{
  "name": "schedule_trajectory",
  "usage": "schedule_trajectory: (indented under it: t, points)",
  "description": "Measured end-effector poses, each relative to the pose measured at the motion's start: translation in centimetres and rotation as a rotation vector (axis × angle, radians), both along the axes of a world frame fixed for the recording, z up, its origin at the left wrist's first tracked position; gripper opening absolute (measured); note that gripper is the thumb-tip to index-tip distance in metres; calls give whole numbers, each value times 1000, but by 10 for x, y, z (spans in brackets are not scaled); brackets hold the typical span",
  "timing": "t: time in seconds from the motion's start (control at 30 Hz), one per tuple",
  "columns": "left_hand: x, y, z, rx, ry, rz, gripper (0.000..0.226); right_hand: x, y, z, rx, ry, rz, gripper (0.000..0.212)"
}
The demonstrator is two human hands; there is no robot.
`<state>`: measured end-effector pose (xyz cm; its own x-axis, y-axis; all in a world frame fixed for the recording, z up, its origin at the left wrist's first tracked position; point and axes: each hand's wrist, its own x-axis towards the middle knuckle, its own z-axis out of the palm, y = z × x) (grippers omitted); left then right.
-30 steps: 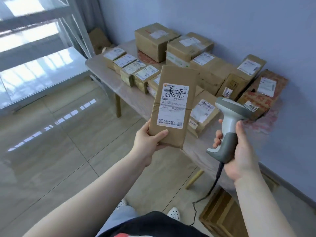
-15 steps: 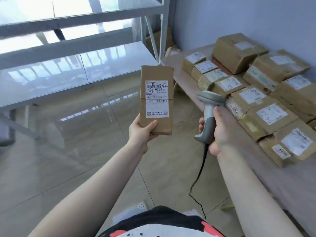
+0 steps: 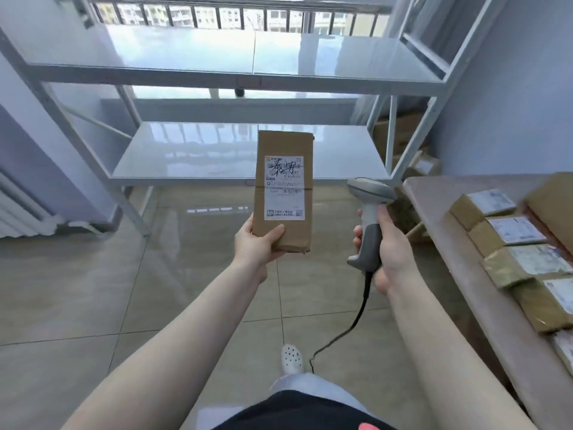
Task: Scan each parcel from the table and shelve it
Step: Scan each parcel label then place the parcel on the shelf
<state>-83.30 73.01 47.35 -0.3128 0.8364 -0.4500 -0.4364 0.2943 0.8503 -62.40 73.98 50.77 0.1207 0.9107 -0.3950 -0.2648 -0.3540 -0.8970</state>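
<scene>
Glossy beige floor tiles (image 3: 93, 290) run up to a white metal shelving rack (image 3: 235, 76) with pale, shiny shelves, set before a barred window. On the right stands the worktop (image 3: 449, 243), lined with more taped cardboard parcels (image 3: 508, 231).

The left hand (image 3: 257, 243) holds a flat brown cardboard parcel (image 3: 283, 190) upright by its lower corner, thumb across the front and fingers behind. Its white shipping label (image 3: 283, 187) faces the camera, with black handwriting over the top barcode. The parcel hangs in the air in front of the rack's lower shelf (image 3: 248, 150), touching nothing else. The right hand (image 3: 390, 252) is wrapped round the grip of a grey corded barcode scanner (image 3: 369, 218), whose head points forward and left, just beside the parcel; its cable (image 3: 350, 324) trails to the floor.

Judging by the stance, the step in hand is shelving this parcel. To do it well, I would carry it level to the lower shelf and lay it flat or stand it against one end, label outward, so that later parcels pack beside it. The scanner should stay low and clear, its cable away from the feet. The thumb should lift only once the parcel rests on the slick shelf.
</scene>
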Motion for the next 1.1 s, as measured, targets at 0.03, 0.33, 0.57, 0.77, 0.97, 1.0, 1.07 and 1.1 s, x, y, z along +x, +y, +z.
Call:
schedule_trajectory:
  t: [0.03,0.33,0.57,0.77,0.97,1.0,1.07,1.1]
  points:
    - [-9,14,1,7,1,27,45,-11,17,2,9,-10,28,49]
    - [-88,108,4,12,-9,245,40,-91,140,17,-7,-15,218,47]
    - [-187,152,8,36,7,384,41,-179,212,16,-22,-67,359,48]
    - [-285,195,12,65,44,362,42,-271,261,10,21,-86,400,46]
    - [-383,231,36,114,126,275,37,-366,305,27,107,-54,400,45]
    - [-398,237,42,118,130,269,37,-379,313,31,120,-57,397,43]
    - [-424,249,53,129,131,273,37,-406,325,40,141,-59,400,42]
    - [-435,255,58,136,133,275,37,-418,331,45,146,-58,402,42]
